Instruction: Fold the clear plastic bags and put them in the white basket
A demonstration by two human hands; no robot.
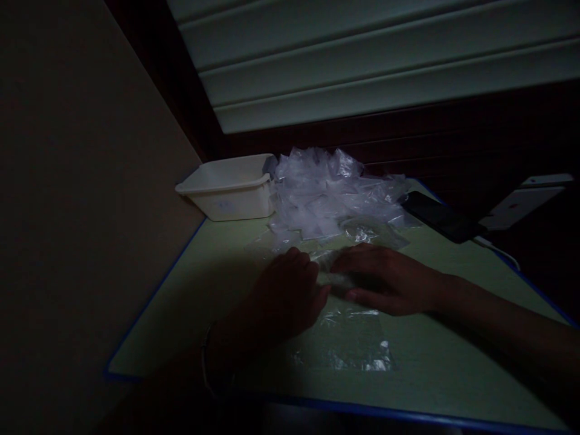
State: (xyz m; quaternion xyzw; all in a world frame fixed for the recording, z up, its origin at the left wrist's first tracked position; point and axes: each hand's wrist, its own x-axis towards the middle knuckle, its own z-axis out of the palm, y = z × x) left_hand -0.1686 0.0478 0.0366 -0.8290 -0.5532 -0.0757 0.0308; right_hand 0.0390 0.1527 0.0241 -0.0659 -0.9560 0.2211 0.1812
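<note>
Between my two hands, over the middle of the table, is a crinkled piece of clear plastic bag [322, 260]. My left hand [287, 293] is curled closed at its left side, the thumb pointing right; the fingers are dark and partly hidden. On the other side, my right hand [389, 279] has its fingers stretched leftward, apart from the thumb, and the fingertips are near or touching the plastic. Nearer to me, a flat clear plastic bag [351, 344] lies on the table, shiny along its lower edge. Whether both pieces belong to one bag, I cannot tell.
Behind my hands is a heap of clear bags with whitish contents [324, 193]. A white plastic bin [240, 202] stands to its left. To the right lies a black phone [441, 217] with a white cable [496, 246]. The pale table [453, 368] has blue edges; light is dim.
</note>
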